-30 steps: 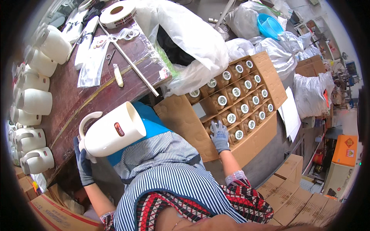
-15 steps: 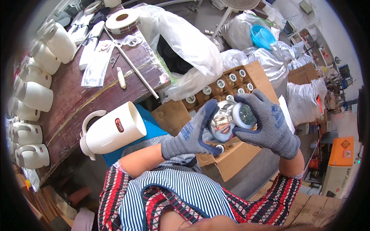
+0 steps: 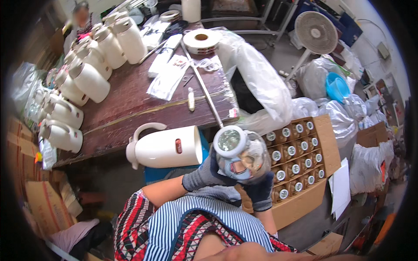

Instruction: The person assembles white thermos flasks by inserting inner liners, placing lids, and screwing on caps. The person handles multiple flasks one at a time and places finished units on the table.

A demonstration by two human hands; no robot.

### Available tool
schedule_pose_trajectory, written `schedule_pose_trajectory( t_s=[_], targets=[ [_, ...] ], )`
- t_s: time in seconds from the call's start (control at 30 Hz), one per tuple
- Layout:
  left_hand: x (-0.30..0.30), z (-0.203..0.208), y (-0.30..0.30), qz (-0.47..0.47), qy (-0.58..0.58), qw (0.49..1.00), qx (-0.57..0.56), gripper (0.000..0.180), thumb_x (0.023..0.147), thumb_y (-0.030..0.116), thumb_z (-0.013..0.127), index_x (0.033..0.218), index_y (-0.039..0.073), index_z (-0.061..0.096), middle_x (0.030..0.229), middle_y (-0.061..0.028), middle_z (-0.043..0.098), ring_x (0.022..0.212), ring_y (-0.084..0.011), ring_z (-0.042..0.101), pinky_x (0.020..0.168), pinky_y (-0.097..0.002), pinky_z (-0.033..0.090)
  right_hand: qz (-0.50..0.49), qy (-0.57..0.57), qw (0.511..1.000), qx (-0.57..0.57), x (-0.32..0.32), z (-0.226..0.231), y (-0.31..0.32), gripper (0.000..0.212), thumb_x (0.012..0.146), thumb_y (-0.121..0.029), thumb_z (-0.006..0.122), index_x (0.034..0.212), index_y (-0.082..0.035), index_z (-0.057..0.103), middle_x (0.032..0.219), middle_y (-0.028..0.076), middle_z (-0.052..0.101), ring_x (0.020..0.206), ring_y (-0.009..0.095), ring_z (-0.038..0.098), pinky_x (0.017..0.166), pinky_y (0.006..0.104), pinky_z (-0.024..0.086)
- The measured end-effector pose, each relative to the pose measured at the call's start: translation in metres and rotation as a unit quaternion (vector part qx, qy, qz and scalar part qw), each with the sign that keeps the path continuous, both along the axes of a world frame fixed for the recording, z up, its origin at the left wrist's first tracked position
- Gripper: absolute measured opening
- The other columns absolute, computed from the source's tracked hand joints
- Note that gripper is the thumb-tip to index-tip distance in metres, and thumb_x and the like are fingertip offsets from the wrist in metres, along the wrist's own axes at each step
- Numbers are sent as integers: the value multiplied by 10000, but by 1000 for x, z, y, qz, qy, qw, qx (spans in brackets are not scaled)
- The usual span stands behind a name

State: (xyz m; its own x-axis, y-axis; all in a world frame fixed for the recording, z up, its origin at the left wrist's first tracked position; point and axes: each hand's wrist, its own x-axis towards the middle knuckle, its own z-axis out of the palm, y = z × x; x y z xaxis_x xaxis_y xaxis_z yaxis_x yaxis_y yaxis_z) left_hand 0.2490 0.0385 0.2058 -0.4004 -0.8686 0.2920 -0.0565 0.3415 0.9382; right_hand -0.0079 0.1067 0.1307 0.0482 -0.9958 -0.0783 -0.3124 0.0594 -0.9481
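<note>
The left hand [image 3: 208, 171] and right hand [image 3: 260, 190] curled their partly hidden fingers around the glass flask [image 3: 252, 157], its ringed end tilted left, just right of the white jug [image 3: 167, 147], which lay lengthwise left to right, nearer the left hand.

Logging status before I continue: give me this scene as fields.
Left grey-gloved hand: gripping the round silvery glass flask
Right grey-gloved hand: at the flask's lower right, fingers partly hidden
Flask pose: tilted, white-rimmed end toward the camera
Cream cylindrical jug: lying on its side, handle leftward
Open brown cardboard box: divided, holding rows of white-rimmed silvery flasks
Dark reddish table: bearing more cream jugs, white label roll, thin metal rod
</note>
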Motion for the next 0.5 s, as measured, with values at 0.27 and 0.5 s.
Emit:
schedule_pose_trajectory(
  t_s=[0.27,0.5],
  targets=[
    [284,4,-18,418,-492,760,-80,565,952,331,680,1433,66,550,1492,-198,515,1446,-420,375,1186,-520,338,0,-455,868,196,-21,-26,-42,868,936,-590,620,1597,-118,314,1590,155,412,1417,384,469,1142,578,432],
    [291,-30,12,309,-163,912,216,468,933,223,724,1354,63,599,1395,-137,574,1322,-332,528,1150,-439,411,19,-282,954,99,0,-31,-76,877,872,-436,733,1554,-36,353,1494,150,493,1390,283,495,1147,417,419]
  ],
)
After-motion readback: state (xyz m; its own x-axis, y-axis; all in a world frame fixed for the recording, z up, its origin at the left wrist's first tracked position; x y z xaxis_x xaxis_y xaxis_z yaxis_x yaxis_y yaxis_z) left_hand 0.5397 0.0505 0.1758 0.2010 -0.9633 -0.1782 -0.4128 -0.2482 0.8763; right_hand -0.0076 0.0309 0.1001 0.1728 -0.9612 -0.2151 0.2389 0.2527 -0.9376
